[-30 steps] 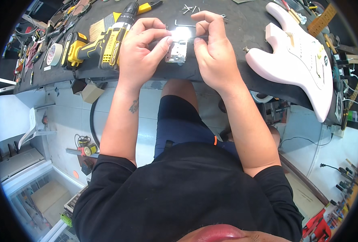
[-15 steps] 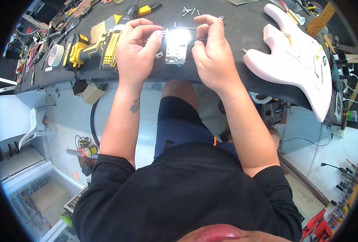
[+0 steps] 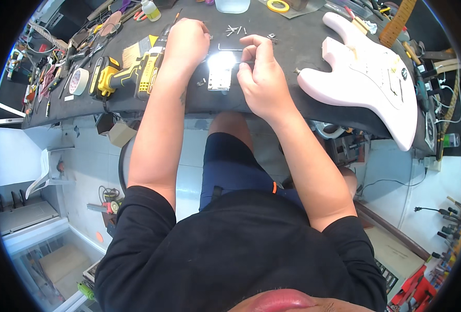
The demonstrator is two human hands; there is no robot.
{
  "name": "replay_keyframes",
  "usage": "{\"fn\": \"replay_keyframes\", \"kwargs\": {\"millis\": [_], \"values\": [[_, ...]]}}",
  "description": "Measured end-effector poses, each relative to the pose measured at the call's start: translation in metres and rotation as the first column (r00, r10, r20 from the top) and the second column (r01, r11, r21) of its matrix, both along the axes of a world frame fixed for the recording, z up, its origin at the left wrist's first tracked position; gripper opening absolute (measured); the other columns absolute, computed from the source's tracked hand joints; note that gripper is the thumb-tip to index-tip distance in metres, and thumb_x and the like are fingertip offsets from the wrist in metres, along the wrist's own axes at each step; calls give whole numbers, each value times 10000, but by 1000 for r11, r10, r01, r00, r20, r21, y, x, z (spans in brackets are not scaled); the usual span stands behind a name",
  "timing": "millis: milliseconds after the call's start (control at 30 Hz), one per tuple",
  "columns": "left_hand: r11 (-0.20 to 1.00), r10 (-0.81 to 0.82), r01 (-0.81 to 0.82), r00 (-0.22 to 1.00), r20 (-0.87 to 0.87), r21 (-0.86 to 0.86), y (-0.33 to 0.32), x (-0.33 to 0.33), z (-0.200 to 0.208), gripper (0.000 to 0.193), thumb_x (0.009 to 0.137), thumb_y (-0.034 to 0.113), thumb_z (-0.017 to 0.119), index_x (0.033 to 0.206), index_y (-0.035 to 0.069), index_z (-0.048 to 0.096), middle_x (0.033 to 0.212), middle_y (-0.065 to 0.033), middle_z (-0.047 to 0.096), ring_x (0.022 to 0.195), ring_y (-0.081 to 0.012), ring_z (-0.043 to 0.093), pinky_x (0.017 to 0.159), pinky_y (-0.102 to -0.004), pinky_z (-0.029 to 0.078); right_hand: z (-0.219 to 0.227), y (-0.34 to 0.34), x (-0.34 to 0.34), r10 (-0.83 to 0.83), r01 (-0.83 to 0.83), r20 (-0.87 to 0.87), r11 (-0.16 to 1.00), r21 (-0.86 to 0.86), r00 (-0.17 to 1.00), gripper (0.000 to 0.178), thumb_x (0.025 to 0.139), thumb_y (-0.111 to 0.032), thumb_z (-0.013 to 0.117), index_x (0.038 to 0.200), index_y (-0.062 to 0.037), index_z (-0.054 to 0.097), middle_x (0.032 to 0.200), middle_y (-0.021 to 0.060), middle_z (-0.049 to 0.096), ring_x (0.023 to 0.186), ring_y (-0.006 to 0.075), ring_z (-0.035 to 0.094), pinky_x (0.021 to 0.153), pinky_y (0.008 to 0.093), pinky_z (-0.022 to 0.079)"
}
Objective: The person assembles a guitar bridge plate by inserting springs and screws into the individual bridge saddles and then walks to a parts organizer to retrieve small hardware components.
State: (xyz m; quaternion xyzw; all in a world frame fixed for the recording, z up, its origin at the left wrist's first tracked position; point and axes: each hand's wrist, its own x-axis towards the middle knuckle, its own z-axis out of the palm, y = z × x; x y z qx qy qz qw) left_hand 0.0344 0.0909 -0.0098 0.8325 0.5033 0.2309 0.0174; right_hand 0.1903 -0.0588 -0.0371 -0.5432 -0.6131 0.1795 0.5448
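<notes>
A flat metal guitar bridge plate [image 3: 219,82] lies on the dark bench mat, its far end washed out by glare. My right hand [image 3: 264,86] is just right of it, thumb and fingers pinched round a thin dark rod-like tool that is mostly hidden. Farther forward, over the drill's front end, is my left hand [image 3: 187,44], its fingers bent down and closed; whatever they grip is hidden. Beyond the plate rests an L-shaped hex key [image 3: 229,49]. Several small screws [image 3: 234,30] lie behind it, and small metal pieces [image 3: 201,82] sit left of the plate.
Left of my left forearm lies a yellow-black cordless drill [image 3: 150,70], with a paintbrush [image 3: 132,53] and a tape roll [image 3: 79,81]. A pale pink guitar body [image 3: 368,73] fills the right side. At the back are a clear container [image 3: 232,6] and yellow tape [image 3: 277,5].
My left hand has moved forward, away from beside the plate, and turned so its back shows. My right hand stays beside the plate. The view has shifted, showing more of the bench's far side.
</notes>
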Motion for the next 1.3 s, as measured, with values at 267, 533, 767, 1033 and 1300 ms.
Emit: {"fn": "replay_keyframes", "kwargs": {"millis": [267, 533, 767, 1033, 1300], "values": [[969, -179, 146, 971, 156, 201, -40, -21, 8, 171, 917, 63, 730, 1068, 25, 802, 1243, -139, 761, 1107, -329, 748, 972, -407, 597, 1, 0, 3, 6, -8, -35, 999, -53, 999, 410, 953, -19, 589, 1347, -32, 478, 1040, 181, 678, 1000, 407, 693, 894, 513, 535], [955, -233, 286, 890, 392, -81, -91, -29, 14, 98, 948, 55, 769, 1023, -5, 788, 1236, -109, 713, 966, -207, 737, 825, -337, 610, 5, -2, 1, 18, -20, -44, 999, -42, 999, 416, 956, -18, 596, 1355, -37, 478, 1032, 171, 681, 989, 413, 694, 891, 516, 537], [951, -236, 296, 876, 421, -84, -95, -22, 12, 114, 940, 85, 776, 988, -17, 788, 1276, -157, 708, 1025, -294, 740, 844, -389, 613, 0, 0, 3, 16, -18, -36, 999, -38, 999, 420, 958, -16, 603, 1358, -41, 478, 1037, 171, 680, 997, 411, 694, 893, 508, 538], [939, -205, 316, 831, 518, -136, -97, -23, 7, 105, 947, 52, 763, 1021, -17, 791, 1254, -115, 702, 973, -203, 727, 758, -316, 609, 1, 0, 3, 37, -39, -51, 999, -22, 998, 419, 954, -4, 611, 1349, -35, 476, 1024, 173, 678, 976, 400, 704, 876, 490, 545], [845, -169, 464, 705, 689, -266, -95, -32, 15, 135, 927, 0, 747, 1057, -20, 778, 1267, -90, 703, 998, -154, 711, 778, -291, 602, 3, -3, 4, 45, -46, -27, 999, -29, 999, 427, 969, 17, 585, 1373, -35, 458, 1014, 124, 640, 933, 287, 667, 837, 415, 537]]}}
